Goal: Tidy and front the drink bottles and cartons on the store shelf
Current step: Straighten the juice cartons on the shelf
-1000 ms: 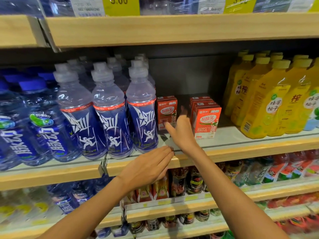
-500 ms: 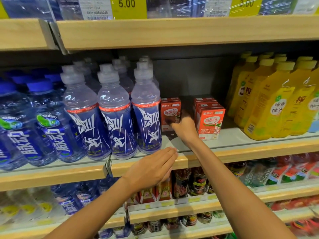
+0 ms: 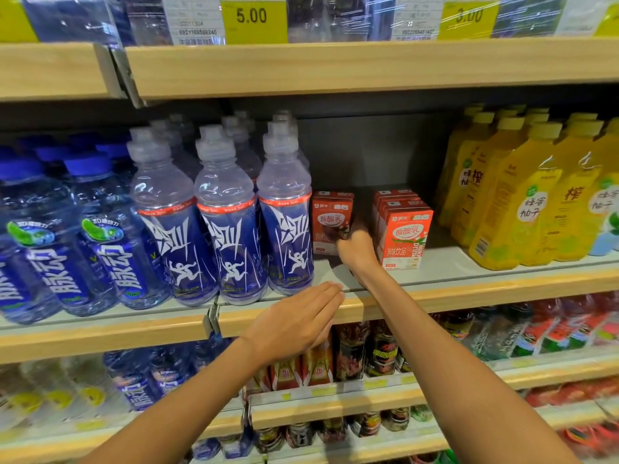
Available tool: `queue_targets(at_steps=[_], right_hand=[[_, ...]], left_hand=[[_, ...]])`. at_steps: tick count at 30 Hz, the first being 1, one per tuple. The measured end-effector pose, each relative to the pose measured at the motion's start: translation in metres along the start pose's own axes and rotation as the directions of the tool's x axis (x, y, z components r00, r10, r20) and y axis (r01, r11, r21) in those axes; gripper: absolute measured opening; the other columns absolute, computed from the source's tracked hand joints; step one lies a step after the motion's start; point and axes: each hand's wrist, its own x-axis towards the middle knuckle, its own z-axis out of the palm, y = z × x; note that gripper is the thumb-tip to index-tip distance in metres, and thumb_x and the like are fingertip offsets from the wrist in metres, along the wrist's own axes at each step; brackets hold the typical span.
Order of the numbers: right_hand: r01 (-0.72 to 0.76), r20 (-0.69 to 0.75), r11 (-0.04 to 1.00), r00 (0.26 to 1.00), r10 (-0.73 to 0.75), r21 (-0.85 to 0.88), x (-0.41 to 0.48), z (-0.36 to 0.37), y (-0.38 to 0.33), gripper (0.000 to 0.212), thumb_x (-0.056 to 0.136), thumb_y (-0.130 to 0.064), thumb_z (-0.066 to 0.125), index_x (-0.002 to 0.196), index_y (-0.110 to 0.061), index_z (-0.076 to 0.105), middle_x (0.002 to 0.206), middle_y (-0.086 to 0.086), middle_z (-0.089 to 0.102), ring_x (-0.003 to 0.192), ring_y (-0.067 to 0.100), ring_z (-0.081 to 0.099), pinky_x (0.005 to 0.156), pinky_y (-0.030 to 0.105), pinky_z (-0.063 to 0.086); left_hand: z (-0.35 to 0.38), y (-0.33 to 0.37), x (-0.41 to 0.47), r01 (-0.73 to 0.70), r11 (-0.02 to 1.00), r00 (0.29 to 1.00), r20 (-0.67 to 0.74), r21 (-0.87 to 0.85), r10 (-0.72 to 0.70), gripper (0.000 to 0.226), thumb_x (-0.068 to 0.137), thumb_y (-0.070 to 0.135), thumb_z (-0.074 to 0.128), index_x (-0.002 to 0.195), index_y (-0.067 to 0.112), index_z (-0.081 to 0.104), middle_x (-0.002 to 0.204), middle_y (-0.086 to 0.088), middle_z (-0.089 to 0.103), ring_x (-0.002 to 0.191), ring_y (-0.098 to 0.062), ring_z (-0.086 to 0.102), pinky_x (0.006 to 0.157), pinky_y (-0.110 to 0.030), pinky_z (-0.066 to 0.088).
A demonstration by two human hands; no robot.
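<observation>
One wide-angle view, worn on the person's head, faces the shelving head-on from close by, tipped slightly downward. The middle shelf [image 3: 469, 289] sits across the centre, the upper shelf [image 3: 335, 68] runs along the top, and the lower shelves [image 3: 335, 406] bend away toward the bottom edge

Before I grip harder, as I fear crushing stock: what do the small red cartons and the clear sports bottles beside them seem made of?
Red cartons: probably coated paperboard, faintly glossy; flat printed faces, crisp folded edges. Sports bottles: likely clear plastic, glossy; see-through shoulders with highlights, blue printed wrap labels.
</observation>
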Motion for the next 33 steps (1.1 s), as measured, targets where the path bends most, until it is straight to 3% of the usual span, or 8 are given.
queue_targets(at_steps=[6, 10, 14, 17, 19, 21, 25, 33], right_hand=[[0.084, -0.016, 0.996, 0.996, -0.084, -0.001, -0.011, -0.005, -0.006, 0.028, 0.094, -0.004, 0.052, 0.122, -0.003, 0.049, 0.118, 0.014, 0.059, 0.113, 0.028, 0.058, 0.084, 0.029, 0.051], [0.235, -0.049, 0.968, 0.972, -0.231, 0.087, -0.025, -0.024, -0.019, 0.015, 0.093, -0.031, 0.058, 0.096, -0.024, 0.045, 0.095, -0.008, 0.059, 0.091, 0.013, 0.064, 0.073, 0.025, 0.055], [0.3, -0.082, 0.942, 0.953, -0.29, 0.151, -0.05, -0.045, -0.032, 0.023, 0.091, -0.044, 0.055, 0.1, -0.028, 0.041, 0.096, -0.009, 0.058, 0.086, 0.006, 0.065, 0.066, 0.017, 0.054], [0.299, -0.038, 0.922, 0.954, -0.299, 0.247, -0.076, -0.057, -0.039, 0.042, 0.086, -0.051, 0.053, 0.111, -0.017, 0.048, 0.098, -0.009, 0.061, 0.086, -0.002, 0.066, 0.065, 0.012, 0.051], [0.269, 0.01, 0.916, 0.959, -0.285, 0.299, -0.094, -0.06, -0.04, 0.054, 0.082, -0.055, 0.052, 0.118, -0.014, 0.05, 0.102, -0.006, 0.065, 0.089, 0.0, 0.067, 0.066, 0.013, 0.052], [0.235, 0.054, 0.911, 0.962, -0.268, 0.339, -0.109, -0.059, -0.04, 0.058, 0.081, -0.056, 0.052, 0.121, -0.015, 0.051, 0.106, -0.004, 0.067, 0.092, 0.004, 0.068, 0.069, 0.015, 0.054], [0.207, 0.108, 0.903, 0.958, -0.264, 0.377, -0.129, -0.047, -0.045, 0.056, 0.08, -0.054, 0.052, 0.121, -0.016, 0.051, 0.106, -0.005, 0.067, 0.093, 0.004, 0.068, 0.071, 0.016, 0.053], [0.178, 0.157, 0.899, 0.953, -0.258, 0.4, -0.148, -0.028, -0.039, 0.052, 0.079, -0.052, 0.054, 0.123, -0.025, 0.047, 0.101, -0.021, 0.064, 0.095, -0.012, 0.06, 0.071, 0.003, 0.045]], left_hand=[[-0.007, 0.002, 0.006, 0.043, 0.998, 0.999, 0.008, -0.043, -0.043, 0.04, 0.094, 0.023, 0.048, 0.124, -0.001, 0.061, 0.124, -0.016, 0.063, 0.116, -0.025, 0.059, 0.103, -0.033, 0.044], [-0.016, 0.006, 0.012, 0.15, 0.973, 0.988, 0.067, -0.177, -0.14, 0.036, 0.092, 0.023, 0.05, 0.12, 0.004, 0.062, 0.12, -0.01, 0.064, 0.111, -0.019, 0.06, 0.099, -0.027, 0.041], [-0.032, 0.008, 0.018, 0.336, 0.867, 0.942, 0.155, -0.367, -0.299, 0.025, 0.094, 0.018, 0.054, 0.116, 0.009, 0.061, 0.115, -0.004, 0.064, 0.102, -0.014, 0.061, 0.082, -0.024, 0.048], [-0.053, 0.007, 0.031, 0.6, 0.423, 0.738, 0.268, -0.679, -0.619, 0.017, 0.099, 0.019, 0.049, 0.108, 0.015, 0.063, 0.103, 0.003, 0.067, 0.091, -0.002, 0.06, 0.076, -0.011, 0.045], [-0.073, 0.003, 0.044, 0.552, -0.065, 0.535, 0.413, -0.831, -0.737, 0.022, 0.102, 0.024, 0.044, 0.102, 0.018, 0.065, 0.098, 0.003, 0.07, 0.089, -0.002, 0.065, 0.075, -0.011, 0.049], [-0.09, -0.002, 0.055, 0.411, -0.366, 0.443, 0.534, -0.835, -0.72, 0.027, 0.101, 0.035, 0.04, 0.105, 0.021, 0.064, 0.1, 0.003, 0.072, 0.095, -0.007, 0.068, 0.078, -0.017, 0.054], [-0.115, 0.003, 0.066, 0.334, -0.362, 0.487, 0.489, -0.87, -0.724, 0.046, 0.081, 0.058, 0.041, 0.114, 0.029, 0.056, 0.101, 0.009, 0.07, 0.093, -0.004, 0.069, 0.07, -0.017, 0.055], [-0.112, 0.013, 0.061, 0.32, -0.291, 0.383, 0.404, -0.902, -0.831, 0.05, 0.083, 0.051, 0.048, 0.12, 0.018, 0.056, 0.103, 0.002, 0.069, 0.09, -0.004, 0.069, 0.068, -0.013, 0.053]])
